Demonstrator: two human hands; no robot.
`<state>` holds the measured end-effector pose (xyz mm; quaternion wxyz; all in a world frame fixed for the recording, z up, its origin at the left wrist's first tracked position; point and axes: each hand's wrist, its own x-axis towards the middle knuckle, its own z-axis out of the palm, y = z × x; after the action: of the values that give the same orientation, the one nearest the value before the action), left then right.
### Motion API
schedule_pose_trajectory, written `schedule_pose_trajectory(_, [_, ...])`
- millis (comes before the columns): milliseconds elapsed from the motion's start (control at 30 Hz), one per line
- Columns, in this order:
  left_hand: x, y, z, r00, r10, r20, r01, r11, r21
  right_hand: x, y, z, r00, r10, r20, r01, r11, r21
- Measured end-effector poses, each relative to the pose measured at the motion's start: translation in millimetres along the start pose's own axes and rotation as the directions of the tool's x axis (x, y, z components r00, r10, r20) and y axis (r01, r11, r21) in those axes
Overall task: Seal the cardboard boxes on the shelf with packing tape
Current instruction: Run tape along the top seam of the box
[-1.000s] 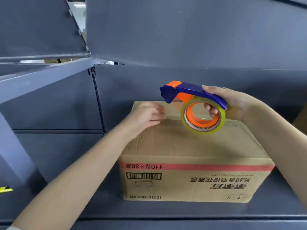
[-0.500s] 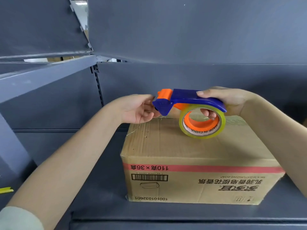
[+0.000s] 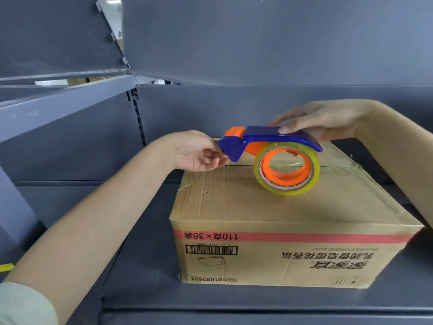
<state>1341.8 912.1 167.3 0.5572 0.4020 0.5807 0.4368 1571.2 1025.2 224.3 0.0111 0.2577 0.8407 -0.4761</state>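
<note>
The right hand (image 3: 321,123) grips the blue and orange plastic tape dispenser (image 3: 269,139) from above. Its fingers lie along the top of the blue handle, and the forearm reaches in from the right, bent at the wrist. The left hand (image 3: 196,152), palm turned up and fingers curled, pinches the loose tape end (image 3: 226,158) just at the dispenser's blue nose. That forearm stretches up from the lower left out of a pale sleeve (image 3: 21,303).

The roll of clear yellowish packing tape (image 3: 287,171), on an orange core, hangs under the handle, over the top of the brown cardboard box (image 3: 281,214) near the centre seam. The box's flaps are closed. Its front face carries a red stripe, a barcode and upside-down printing. It stands on the dark grey metal shelf (image 3: 145,266).
</note>
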Motion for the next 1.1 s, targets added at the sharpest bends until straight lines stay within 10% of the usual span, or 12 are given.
schedule_pose_trajectory(333, [-4, 3, -1, 0.998, 0.011, -0.058, -0.009, 0.999, 0.042, 0, -28, 46, 0.968, -0.086, -0.234, -0.113, 0.685, -0.72])
schedule_pose_trajectory(1100, [-17, -12, -68, 0.949, 0.151, -0.279, -0.081, 0.966, 0.246, 6, -4, 6, 0.958, -0.173, -0.227, -0.065, 0.642, -0.764])
